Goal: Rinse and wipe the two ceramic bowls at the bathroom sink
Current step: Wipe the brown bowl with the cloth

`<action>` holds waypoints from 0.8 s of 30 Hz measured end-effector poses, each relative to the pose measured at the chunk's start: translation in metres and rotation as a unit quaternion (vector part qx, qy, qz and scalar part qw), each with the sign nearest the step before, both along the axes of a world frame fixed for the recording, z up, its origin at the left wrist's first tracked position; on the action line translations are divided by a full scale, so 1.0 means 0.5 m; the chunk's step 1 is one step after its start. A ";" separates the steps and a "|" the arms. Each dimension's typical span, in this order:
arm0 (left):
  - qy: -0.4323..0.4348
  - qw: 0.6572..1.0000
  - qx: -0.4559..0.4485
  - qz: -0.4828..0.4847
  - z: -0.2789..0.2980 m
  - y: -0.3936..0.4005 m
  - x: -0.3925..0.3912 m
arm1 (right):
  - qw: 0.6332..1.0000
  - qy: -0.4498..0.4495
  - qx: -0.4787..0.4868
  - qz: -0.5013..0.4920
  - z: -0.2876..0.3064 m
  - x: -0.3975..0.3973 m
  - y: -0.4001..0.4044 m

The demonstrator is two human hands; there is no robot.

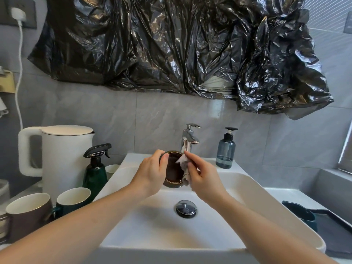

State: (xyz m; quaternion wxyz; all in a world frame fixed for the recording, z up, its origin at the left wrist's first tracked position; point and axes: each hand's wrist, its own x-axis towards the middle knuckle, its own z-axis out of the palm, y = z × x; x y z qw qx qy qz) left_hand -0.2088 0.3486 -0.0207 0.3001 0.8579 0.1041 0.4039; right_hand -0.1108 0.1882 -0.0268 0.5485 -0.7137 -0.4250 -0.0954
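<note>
While we hold the dark bowl (174,169) tipped toward us above the white sink (209,235), our left hand (152,173) curls round its left rim with the thumb hooked over the edge, and our right hand (204,179) pinches a crumpled white cloth (183,164) against the inner right wall. Our worry is the grip: a glazed bowl is likely slick if wet, and a hard wipe could twist it out of the left fingers and drop it onto the basin near the drain plug (186,208), chipping one or the other. We could also knock the rim against the chrome tap (188,139) just behind it; no water appears to be running, though the spout is partly hidden. To our left on the counter stand two mugs (47,210), a green spray bottle (95,170) and a white kettle (62,155); to our right lies a dark tray (331,231), and a blue soap dispenser (225,151) stands on the sink's back ledge. Whether the second bowl is among these we cannot tell. Beyond, grey tiles carry crinkled black plastic sheeting (171,44).
</note>
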 end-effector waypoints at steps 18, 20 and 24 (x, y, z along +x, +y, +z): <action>0.065 0.858 -0.505 -0.069 0.021 -0.037 0.013 | 0.995 0.059 0.052 0.055 0.006 -0.037 0.018; 0.084 0.852 -0.512 -0.076 0.020 -0.041 0.011 | 0.999 0.004 0.034 0.037 0.009 -0.042 0.010; 0.102 0.834 -0.533 -0.097 0.025 -0.043 0.005 | 0.988 -0.152 0.003 0.001 0.021 -0.049 0.005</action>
